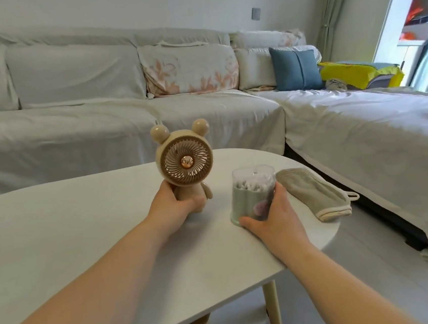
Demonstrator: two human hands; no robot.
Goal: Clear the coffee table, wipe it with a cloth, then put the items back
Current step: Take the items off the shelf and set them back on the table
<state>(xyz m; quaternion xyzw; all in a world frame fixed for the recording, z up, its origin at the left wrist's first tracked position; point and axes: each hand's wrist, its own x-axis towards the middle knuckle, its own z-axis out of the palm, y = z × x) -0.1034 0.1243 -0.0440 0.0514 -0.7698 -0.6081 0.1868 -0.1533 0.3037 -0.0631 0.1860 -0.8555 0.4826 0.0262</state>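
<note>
A beige bear-shaped fan (184, 162) stands upright on the white oval coffee table (82, 228); my left hand (171, 206) is wrapped around its body from the left. To its right stands a clear cotton swab container (250, 195) with a pale green base, and my right hand (274, 218) grips it from the right side and front. A folded grey-beige cloth (314, 196) lies flat near the table's right edge, just beyond my right hand.
A long sofa under a pale cover (97, 121) runs behind the table and turns along the right. A floral pillow (190, 69) and a blue cushion (296, 67) lean on it. Grey floor (378, 276) shows to the right.
</note>
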